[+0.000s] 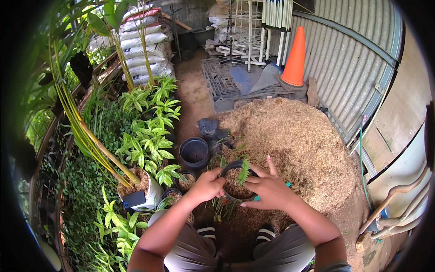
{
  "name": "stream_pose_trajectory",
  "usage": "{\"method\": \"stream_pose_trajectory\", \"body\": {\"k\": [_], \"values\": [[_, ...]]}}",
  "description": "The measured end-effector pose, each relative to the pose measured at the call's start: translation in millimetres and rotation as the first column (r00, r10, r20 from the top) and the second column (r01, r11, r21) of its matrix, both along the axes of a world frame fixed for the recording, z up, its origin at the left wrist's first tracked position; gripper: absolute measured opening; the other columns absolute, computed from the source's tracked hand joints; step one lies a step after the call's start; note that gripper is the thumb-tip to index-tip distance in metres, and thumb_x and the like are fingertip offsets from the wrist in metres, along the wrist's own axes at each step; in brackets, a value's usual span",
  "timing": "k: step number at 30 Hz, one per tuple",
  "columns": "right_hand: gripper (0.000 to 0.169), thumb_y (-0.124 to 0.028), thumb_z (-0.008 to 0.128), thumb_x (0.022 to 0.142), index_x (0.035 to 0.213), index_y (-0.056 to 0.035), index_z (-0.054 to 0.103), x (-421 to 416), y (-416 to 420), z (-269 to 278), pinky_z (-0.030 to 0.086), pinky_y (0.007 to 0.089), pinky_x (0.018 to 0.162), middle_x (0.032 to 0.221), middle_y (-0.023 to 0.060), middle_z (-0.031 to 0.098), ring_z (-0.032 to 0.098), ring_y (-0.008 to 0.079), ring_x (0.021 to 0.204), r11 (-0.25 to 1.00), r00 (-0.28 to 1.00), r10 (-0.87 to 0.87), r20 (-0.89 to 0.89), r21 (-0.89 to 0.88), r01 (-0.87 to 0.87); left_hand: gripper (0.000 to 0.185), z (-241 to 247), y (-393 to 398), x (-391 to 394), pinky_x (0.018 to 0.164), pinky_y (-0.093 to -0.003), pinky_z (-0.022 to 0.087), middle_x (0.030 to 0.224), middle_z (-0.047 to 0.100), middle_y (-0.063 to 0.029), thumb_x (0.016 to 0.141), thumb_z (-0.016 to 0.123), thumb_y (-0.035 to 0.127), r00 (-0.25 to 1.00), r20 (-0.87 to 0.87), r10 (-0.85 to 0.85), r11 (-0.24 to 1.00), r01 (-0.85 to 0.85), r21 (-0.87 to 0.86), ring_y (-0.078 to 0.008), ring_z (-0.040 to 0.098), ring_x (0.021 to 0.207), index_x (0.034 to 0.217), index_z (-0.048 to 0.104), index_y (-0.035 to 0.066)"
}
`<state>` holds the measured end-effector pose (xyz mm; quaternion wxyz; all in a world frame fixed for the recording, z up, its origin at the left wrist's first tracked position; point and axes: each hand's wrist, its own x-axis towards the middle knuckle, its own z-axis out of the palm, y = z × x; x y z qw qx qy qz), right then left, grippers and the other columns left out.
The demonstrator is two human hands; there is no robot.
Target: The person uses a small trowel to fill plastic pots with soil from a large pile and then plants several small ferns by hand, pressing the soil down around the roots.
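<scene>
A round black plastic plant pot [234,197], filled with brown, fibrous potting material, is in front of me between my knees. My left hand [210,184] grips its left rim, thumb on top. Over its right side my right hand [270,188] has its fingers spread, some reaching across the rim towards a green fern frond [243,172] that stands up from the pot. Whether those fingers touch the frond I cannot tell. Partly hidden under the right hand lies a teal object [288,184], perhaps a tool handle. Loose fern plants [222,209] lie just below the pot.
A large heap of shredded brown fibre [299,142] spreads ahead to the right. Left of the pot stand a larger black pot [194,153], small filled pots [186,181] and leafy plants [146,136]. A phone [134,199] rests on a white planter bag [153,190]. An orange traffic cone [294,61] stands behind.
</scene>
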<state>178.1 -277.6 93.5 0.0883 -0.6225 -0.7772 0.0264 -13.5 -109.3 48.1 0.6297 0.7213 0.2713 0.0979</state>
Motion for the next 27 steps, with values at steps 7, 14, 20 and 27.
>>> {"method": "stream_pose_trajectory", "body": {"k": [7,14,20,27], "values": [[0.062,-0.058,0.068,0.085,0.117,-0.0049,0.071,-4,-1,-7,-0.004,0.0727,0.118,0.123,0.006,0.068,0.032,0.0323,0.149,0.999,0.999,0.032,-0.019,0.018,-0.032,0.027,0,-1,0,0.055,-0.0282,0.054,0.078,0.065,-0.0066,0.096,0.05,0.006,1.0,-0.029,0.001,1.0,-0.002,-0.002,-0.0148,0.068,0.062,0.119,0.059,-0.004],[0.063,-0.06,0.068,0.085,0.117,-0.0047,0.071,-4,1,-10,-0.003,0.0709,0.119,0.124,0.0062,0.068,0.032,0.0324,0.149,0.999,0.999,0.039,-0.029,-0.02,-0.04,0.027,-1,0,-1,0.056,-0.0278,0.054,0.079,0.065,-0.0065,0.096,0.049,0.006,1.0,-0.019,0.002,1.0,-0.002,0.003,-0.0145,0.068,0.063,0.119,0.059,-0.004],[0.064,-0.061,0.067,0.085,0.117,-0.0051,0.071,-1,-1,-7,-0.003,0.0696,0.119,0.126,0.0063,0.067,0.033,0.0333,0.149,0.999,0.999,0.038,-0.025,0.01,-0.037,0.028,0,0,-1,0.056,-0.0274,0.054,0.08,0.065,-0.0065,0.097,0.049,0.006,1.0,-0.026,-0.007,1.0,0.007,0.015,-0.0141,0.068,0.064,0.121,0.059,-0.004],[0.075,-0.066,0.067,0.083,0.131,-0.0071,0.065,1,-7,-1,-0.002,0.0678,0.12,0.136,0.0124,0.062,0.035,0.035,0.147,0.999,0.997,0.048,-0.055,-0.018,-0.049,0.029,1,0,-2,0.056,-0.0274,0.055,0.081,0.066,-0.007,0.097,0.049,0.006,1.0,-0.014,-0.009,1.0,0.01,0.013,-0.0142,0.068,0.064,0.122,0.058,-0.004]]}}
